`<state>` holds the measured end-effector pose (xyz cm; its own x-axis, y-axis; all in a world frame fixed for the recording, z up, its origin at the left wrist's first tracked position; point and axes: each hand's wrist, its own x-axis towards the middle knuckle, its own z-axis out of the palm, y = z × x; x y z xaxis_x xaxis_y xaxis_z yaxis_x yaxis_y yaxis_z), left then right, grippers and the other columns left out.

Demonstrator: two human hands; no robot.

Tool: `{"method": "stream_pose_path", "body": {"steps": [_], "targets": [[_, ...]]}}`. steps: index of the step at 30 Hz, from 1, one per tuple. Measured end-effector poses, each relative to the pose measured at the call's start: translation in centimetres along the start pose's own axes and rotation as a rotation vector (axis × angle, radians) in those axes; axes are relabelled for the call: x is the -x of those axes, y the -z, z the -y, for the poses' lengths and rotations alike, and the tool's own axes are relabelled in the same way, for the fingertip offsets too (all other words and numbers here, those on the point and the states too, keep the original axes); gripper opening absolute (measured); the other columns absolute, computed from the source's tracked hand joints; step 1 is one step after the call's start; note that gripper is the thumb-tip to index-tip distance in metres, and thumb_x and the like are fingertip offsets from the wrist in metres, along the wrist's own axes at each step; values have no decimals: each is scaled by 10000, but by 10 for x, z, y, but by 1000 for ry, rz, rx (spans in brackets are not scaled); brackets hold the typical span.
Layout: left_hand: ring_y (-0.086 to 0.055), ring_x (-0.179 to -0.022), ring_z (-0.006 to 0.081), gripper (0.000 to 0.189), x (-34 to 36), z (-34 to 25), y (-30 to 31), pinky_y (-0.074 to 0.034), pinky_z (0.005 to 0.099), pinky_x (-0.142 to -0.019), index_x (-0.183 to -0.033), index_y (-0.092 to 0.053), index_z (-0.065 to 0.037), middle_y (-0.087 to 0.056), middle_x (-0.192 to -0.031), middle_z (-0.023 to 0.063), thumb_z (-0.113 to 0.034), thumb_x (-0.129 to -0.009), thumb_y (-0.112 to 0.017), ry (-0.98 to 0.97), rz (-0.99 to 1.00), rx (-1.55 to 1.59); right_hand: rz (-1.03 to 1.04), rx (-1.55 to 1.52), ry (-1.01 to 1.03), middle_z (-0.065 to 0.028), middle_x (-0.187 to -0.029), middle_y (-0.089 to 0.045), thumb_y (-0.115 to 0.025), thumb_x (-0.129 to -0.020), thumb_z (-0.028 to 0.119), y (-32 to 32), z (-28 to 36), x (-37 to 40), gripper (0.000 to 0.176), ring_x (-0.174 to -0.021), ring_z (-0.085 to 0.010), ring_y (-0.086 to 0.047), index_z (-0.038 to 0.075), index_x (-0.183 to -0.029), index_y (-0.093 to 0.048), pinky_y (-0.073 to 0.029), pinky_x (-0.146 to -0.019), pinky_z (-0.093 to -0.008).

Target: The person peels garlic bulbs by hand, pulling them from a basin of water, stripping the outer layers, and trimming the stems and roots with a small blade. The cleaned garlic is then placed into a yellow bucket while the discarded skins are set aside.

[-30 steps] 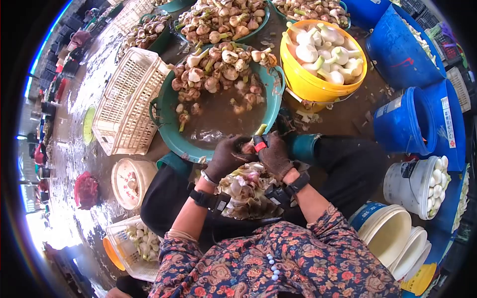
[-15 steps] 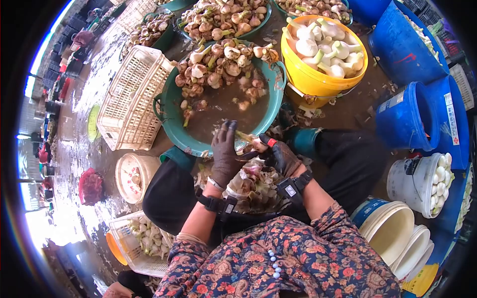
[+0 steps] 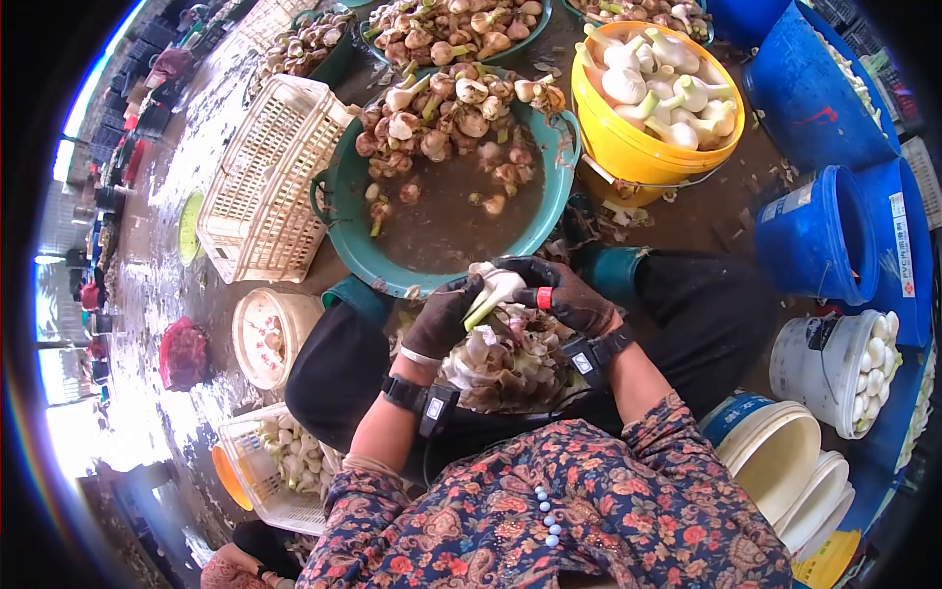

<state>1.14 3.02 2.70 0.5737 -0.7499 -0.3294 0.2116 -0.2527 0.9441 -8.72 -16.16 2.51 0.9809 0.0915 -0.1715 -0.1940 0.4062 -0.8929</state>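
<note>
Between my two gloved hands, above my lap, is a pale garlic bulb [image 3: 502,285] with its green-white stem pointing down and left. My left hand [image 3: 444,316] closes on the stem side. From the other side my right hand [image 3: 574,297], with a red band on one digit, is wrapped round the bulb; its fingers partly hide it. Just below lies a heap of loose garlic skins [image 3: 505,373]. Beyond the hands stands a green tub [image 3: 343,236] of murky water, with unpeeled garlic [image 3: 442,118] piled toward its far side.
A yellow bucket [image 3: 638,162] of peeled garlic stands beyond my right hand. Blue buckets [image 3: 810,231] and a white bucket [image 3: 810,368] of garlic are at right. Left are a stacked plastic crate [image 3: 265,177], a cream bucket [image 3: 304,314] and a garlic crate [image 3: 245,432]. Another person's hand [image 3: 231,569] shows at lower left.
My left hand has come from stretched fingers by the tub's near rim to closing on the garlic bulb. Both hands are now together, and the bulb looks whiter. The view has shifted slightly.
</note>
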Motion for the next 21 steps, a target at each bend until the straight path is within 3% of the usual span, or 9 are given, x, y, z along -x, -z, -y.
{"method": "stream_pose_path", "body": {"steps": [4, 6, 8, 10, 11, 12, 15, 18, 21], "targets": [[-594, -984, 332, 406, 4, 8, 4, -472, 362, -842, -1139, -567, -5, -612, -1058, 190, -117, -766, -681, -389, -69, -631, -146, 98, 180, -90, -1181, -560, -571, -812, 34, -19, -13, -6, 374, -1081, -175, -525, 29, -1185, -551, -383, -961, -288], [-595, -974, 333, 436, 3, 5, 3, -475, 361, -833, -1135, -571, -8, -614, -1051, 193, -137, -742, -711, -402, -52, -697, -328, 1300, 583, -95, -1096, -586, -557, -785, -11, -26, -7, -2, 398, -1034, -207, -551, 58, -1177, -565, -403, -931, -284], [-617, -929, 269, 405, -2, 19, 5, -476, 320, -815, -1140, -564, 8, -637, -1010, 140, -139, -781, -682, -418, -37, -755, -334, 1268, 624, -102, -1040, -585, -578, -778, 13, -26, -23, -6, 345, -970, -220, -566, 63, -1118, -596, -436, -872, -286], [-608, -874, 179, 335, -4, 4, -6, -468, 281, -803, -1118, -579, 14, -640, -952, 56, -137, -825, -643, 178, -178, 379, -524, 557, 566, -85, -990, -611, -602, -797, 85, -19, -53, -19, 234, -907, -188, -584, 40, -1026, -622, -469, -791, -284], [-564, -884, 118, 259, 2, -6, -8, -454, 251, -796, -1072, -608, 14, -613, -942, 4, -131, -857, -610, -1, -180, 127, -638, 208, 321, -51, -883, -639, -610, -838, 183, -12, -61, -22, 183, -788, -143, -591, 24, -927, -638, -483, -711, -276], [-564, -884, 118, 259, 6, -5, -7, -454, 251, -796, -1072, -608, 14, -613, -942, 4, -131, -857, -610, 1, -176, 128, -642, 208, 320, -51, -883, -639, -610, -838, 183, -7, -56, -21, 183, -788, -143, -591, 24, -927, -638, -483, -711, -276], [-571, -965, 187, 241, 26, -3, -6, -456, 311, -813, -1025, -636, -6, -618, -1022, 79, -118, -813, -652, -298, 63, -285, -745, -545, -53, -9, -762, -626, -600, -867, 342, 8, -40, -16, 302, -659, -96, -563, 45, -856, -650, -455, -585, -248], [-607, -910, 312, 307, 39, -7, 9, -474, 359, -794, -967, -655, -28, -637, -976, 151, -244, -758, -714, -57, 414, -706, -750, -259, -64, -4, -744, -614, -607, -852, 380, 9, -25, -9, 323, -620, -99, -557, 59, -847, -653, -425, -526, -240], [-629, -797, 332, 337, 27, 0, 28, -490, 370, -733, -876, -672, -33, -658, -854, 145, -346, -758, -704, 123, 376, -957, -718, -329, -167, -10, -734, -612, -616, -837, 407, 15, -29, -12, 341, -573, -106, -548, 67, -825, -644, -409, -478, -249]]}}
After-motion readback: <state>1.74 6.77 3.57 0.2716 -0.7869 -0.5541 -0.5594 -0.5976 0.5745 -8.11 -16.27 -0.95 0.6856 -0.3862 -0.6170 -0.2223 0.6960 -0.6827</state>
